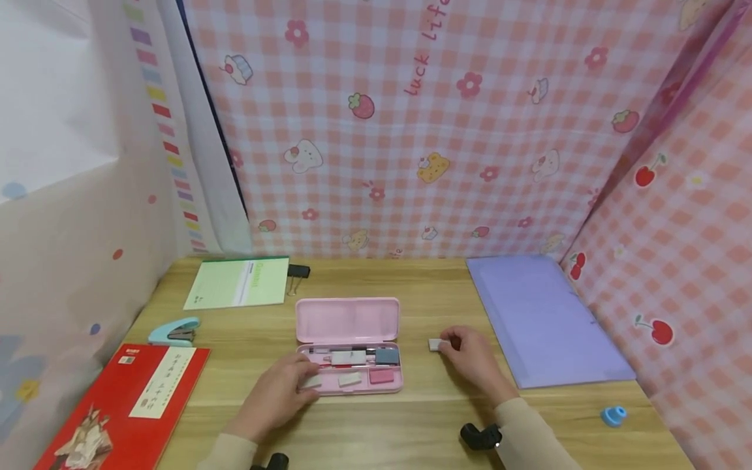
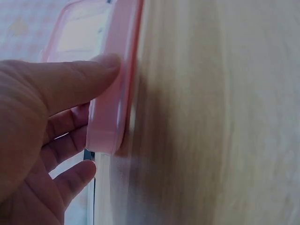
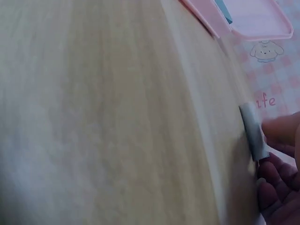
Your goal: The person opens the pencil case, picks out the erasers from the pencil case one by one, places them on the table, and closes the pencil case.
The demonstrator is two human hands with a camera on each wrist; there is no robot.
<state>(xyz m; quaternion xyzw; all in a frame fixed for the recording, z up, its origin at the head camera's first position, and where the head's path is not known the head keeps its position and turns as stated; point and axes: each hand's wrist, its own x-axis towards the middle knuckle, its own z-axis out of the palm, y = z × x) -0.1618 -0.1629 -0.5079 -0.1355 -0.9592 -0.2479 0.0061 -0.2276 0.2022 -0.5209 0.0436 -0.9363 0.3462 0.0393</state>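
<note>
Nearest the camera, the left hand (image 1: 276,395) steadies the open pink pencil case (image 1: 349,346) by its near-left edge, thumb pressing its rim, while the right hand (image 1: 472,359) pinches a small grey eraser (image 1: 435,344) on the table (image 1: 423,424) just right of the case, best lifted squarely.

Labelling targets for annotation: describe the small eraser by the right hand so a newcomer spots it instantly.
Start at the open pink plastic pencil case mid-table. Just to its right, on the bare wooden tabletop, lies a small grey-white rectangular eraser, touched by the fingertips of the right hand. Unlike the erasers inside the case, it lies alone outside it.
</note>
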